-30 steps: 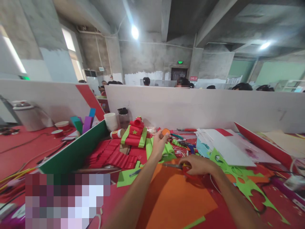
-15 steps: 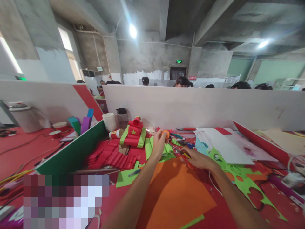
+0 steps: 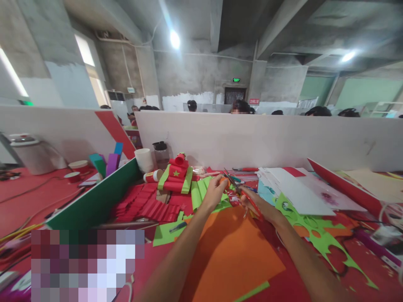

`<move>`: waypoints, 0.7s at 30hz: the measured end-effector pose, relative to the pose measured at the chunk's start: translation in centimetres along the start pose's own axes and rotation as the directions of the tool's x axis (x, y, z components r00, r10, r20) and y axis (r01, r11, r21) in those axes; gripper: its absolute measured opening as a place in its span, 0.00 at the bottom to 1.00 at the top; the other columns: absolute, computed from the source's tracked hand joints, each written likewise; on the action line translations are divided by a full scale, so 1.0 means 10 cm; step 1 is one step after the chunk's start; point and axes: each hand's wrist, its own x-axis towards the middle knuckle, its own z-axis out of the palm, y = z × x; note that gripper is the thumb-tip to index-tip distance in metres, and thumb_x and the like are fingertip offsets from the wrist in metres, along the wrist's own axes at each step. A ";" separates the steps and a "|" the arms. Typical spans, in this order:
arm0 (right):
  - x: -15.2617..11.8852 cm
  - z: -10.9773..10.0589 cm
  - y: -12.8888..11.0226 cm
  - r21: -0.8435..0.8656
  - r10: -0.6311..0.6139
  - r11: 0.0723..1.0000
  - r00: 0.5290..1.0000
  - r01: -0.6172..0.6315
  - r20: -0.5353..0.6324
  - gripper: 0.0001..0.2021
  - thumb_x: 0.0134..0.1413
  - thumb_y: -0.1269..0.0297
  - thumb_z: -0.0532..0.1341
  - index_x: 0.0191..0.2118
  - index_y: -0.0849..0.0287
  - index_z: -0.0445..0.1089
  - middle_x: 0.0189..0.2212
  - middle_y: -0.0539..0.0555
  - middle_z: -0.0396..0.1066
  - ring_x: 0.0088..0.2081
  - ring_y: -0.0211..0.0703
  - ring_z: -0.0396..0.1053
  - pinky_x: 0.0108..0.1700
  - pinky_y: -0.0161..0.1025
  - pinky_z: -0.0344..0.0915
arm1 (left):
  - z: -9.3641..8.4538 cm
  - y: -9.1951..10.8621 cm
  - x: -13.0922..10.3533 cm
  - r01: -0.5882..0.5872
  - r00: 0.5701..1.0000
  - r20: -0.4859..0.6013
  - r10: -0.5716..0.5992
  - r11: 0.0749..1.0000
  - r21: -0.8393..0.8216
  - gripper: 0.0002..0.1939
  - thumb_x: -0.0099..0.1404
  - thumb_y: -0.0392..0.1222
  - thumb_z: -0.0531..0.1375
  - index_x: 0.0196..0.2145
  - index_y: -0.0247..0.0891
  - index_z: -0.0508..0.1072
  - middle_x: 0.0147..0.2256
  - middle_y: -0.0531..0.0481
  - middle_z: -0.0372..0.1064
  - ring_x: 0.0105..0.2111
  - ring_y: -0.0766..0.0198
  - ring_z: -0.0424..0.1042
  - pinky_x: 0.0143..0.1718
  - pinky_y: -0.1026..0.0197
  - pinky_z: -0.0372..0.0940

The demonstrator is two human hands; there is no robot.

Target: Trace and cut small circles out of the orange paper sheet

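My left hand (image 3: 215, 191) pinches a small orange paper piece (image 3: 224, 181), partly hidden by the fingers. Around the red handles of a pair of scissors (image 3: 253, 201) my right hand (image 3: 256, 203) is closed. The scissors' blades point up and left, close beside the orange piece; whether they touch it I cannot tell. Below both hands lies a large orange sheet (image 3: 236, 256) on the red table. Bright green folded paper (image 3: 199, 195) sits just left of my left hand.
Red pleated paper (image 3: 146, 205) and a red-and-green paper model with a star (image 3: 176, 173) stand at left, by a green divider (image 3: 97, 195). Cut green scraps (image 3: 315, 230) and white sheets (image 3: 299, 191) lie at right. A white partition (image 3: 252, 140) runs across the back.
The scissors have swung up from low in my right hand to the orange piece. My left hand has turned and dropped slightly, bringing the piece toward the blades.
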 end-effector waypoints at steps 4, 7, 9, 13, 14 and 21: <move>0.02 0.01 0.04 -0.014 -0.001 1.000 0.999 0.002 0.033 0.22 0.63 0.47 0.55 0.53 0.57 0.68 0.35 0.54 0.69 0.35 0.45 0.67 0.38 0.40 0.69 | -0.01 0.01 0.01 0.009 1.000 0.002 -0.009 1.000 -0.004 0.09 0.59 0.44 0.56 0.25 0.37 0.65 0.23 0.55 0.60 0.25 0.67 0.63 0.26 0.66 0.60; 0.03 0.00 0.10 -0.012 -0.004 1.000 0.999 0.004 0.032 0.20 0.63 0.47 0.56 0.51 0.57 0.69 0.40 0.56 0.70 0.36 0.45 0.67 0.38 0.39 0.68 | -0.01 0.02 0.00 0.031 0.999 0.015 -0.031 0.999 -0.016 0.10 0.59 0.45 0.56 0.25 0.37 0.65 0.23 0.56 0.60 0.25 0.68 0.62 0.26 0.66 0.60; 0.04 0.00 0.12 -0.011 -0.008 1.000 0.999 0.009 0.041 0.20 0.63 0.46 0.57 0.50 0.57 0.69 0.41 0.55 0.70 0.36 0.44 0.67 0.38 0.39 0.67 | -0.02 0.04 0.00 0.041 0.999 0.018 -0.041 0.999 -0.023 0.11 0.59 0.46 0.57 0.24 0.37 0.65 0.23 0.56 0.60 0.25 0.68 0.62 0.26 0.66 0.60; 0.05 -0.01 0.10 -0.039 -0.029 0.999 0.999 0.030 0.043 0.21 0.62 0.45 0.57 0.47 0.58 0.70 0.39 0.55 0.71 0.39 0.46 0.68 0.41 0.39 0.66 | -0.02 0.04 -0.01 0.042 0.999 0.026 -0.041 0.998 -0.036 0.11 0.58 0.46 0.58 0.24 0.37 0.65 0.23 0.56 0.59 0.25 0.68 0.62 0.27 0.66 0.60; 0.05 -0.01 0.09 -0.046 -0.027 0.999 0.999 0.029 0.042 0.21 0.62 0.45 0.57 0.47 0.58 0.71 0.39 0.55 0.71 0.39 0.46 0.68 0.41 0.39 0.66 | -0.02 0.04 -0.01 0.042 0.999 0.029 -0.041 0.998 -0.039 0.11 0.58 0.46 0.58 0.25 0.37 0.65 0.23 0.56 0.59 0.25 0.68 0.62 0.27 0.66 0.60; 0.02 -0.03 0.07 -0.069 0.014 0.998 1.000 -0.012 0.026 0.23 0.61 0.43 0.56 0.49 0.56 0.71 0.39 0.56 0.73 0.39 0.49 0.70 0.43 0.42 0.67 | -0.02 0.05 -0.01 0.074 0.997 0.033 -0.072 0.996 -0.043 0.11 0.58 0.47 0.58 0.25 0.37 0.65 0.24 0.55 0.61 0.26 0.67 0.63 0.27 0.65 0.60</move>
